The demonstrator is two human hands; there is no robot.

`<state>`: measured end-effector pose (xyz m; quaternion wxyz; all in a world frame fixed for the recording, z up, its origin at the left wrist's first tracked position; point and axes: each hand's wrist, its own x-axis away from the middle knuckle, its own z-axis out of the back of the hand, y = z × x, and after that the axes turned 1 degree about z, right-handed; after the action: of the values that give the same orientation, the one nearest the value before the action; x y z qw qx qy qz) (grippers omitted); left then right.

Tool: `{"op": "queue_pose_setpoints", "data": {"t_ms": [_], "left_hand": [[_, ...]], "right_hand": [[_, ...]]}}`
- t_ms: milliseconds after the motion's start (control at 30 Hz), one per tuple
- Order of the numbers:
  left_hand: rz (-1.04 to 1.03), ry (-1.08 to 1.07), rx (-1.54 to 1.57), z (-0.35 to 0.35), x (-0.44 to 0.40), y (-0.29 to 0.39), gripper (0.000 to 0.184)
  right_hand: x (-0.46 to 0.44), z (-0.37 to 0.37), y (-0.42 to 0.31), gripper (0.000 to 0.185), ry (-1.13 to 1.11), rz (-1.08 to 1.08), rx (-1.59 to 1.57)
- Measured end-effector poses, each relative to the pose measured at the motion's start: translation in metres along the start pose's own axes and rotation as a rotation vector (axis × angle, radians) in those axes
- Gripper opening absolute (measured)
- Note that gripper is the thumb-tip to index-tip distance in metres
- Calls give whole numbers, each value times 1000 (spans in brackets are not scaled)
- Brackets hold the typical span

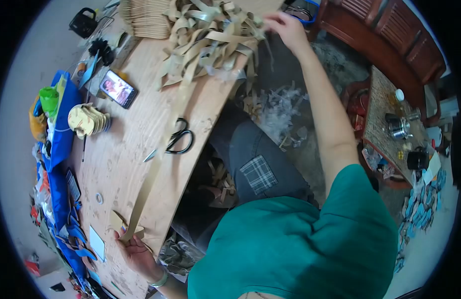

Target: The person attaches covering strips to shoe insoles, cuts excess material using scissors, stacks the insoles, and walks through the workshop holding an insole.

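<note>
Tan material, a long strip (151, 184) of it, runs right across the scissors (177, 134), tip showing on one side, black handles on the other! Below the scissors in the view, the left hand (139, 255) has the near end held in its curled fingers. Far above them, the right hand (290, 32) reaches to the edge of a tangled heap (210, 42) of similar strips, and whether those fingertips grip one or merely touch, I can't say from this angle.

Handling, then: it looks light, thin and limp, quick to crease, perhaps a touch slick where it catches the light. Nothing fragile here, I'd judge; tangling is the real nuisance. Best hold? That near end, flat between thumb and fingers, well away from the scissors' tip.

And look at the surface: pale wooden tabletop (116, 164), dark smudges scattered around the scissors! To their left lie a phone (119, 88) with a lit screen and a stack (83, 119) of cream pieces, then a blue bin (61, 144) beyond. To the scissors' right, past the wooden edge, clear scraps (280, 107) litter the grey floor (335, 65). Farther out that way, a reddish-brown bench (380, 45) and a small speckled table (382, 99) carrying a metal pot (400, 128).
</note>
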<state>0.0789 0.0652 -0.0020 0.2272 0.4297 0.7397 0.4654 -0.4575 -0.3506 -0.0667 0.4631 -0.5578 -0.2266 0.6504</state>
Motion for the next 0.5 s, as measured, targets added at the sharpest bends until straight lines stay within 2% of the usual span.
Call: {"op": "queue_pose_setpoints", "data": {"t_ms": [67, 133, 200, 233, 300, 333, 400, 467, 500], "left_hand": [[35, -124, 31, 4, 0, 0, 39], [40, -127, 10, -1, 4, -2, 39], [49, -125, -26, -7, 4, -3, 39], [51, -123, -37, -10, 5, -3, 39], [48, -49, -65, -16, 6, -7, 38], [45, -10, -78, -19, 4, -9, 38], [52, -1, -87, -24, 2, -10, 38], [41, 2, -84, -28, 2, -10, 37], [13, 21, -80, -30, 2, -10, 37]], "right_hand": [[42, 9, 49, 37, -8, -368, -44], [76, -4, 71, 42, -363, -410, 242], [95, -41, 98, 55, -322, -127, 357], [96, -60, 110, 55, -323, -134, 348], [86, -88, 127, 59, -348, -337, 6], [86, -92, 125, 59, -355, -337, 1], [105, -106, 114, 29, -369, -496, -82], [145, -126, 156, 20, -277, -514, -73], [161, -129, 170, 19, -375, -547, -105]]}}
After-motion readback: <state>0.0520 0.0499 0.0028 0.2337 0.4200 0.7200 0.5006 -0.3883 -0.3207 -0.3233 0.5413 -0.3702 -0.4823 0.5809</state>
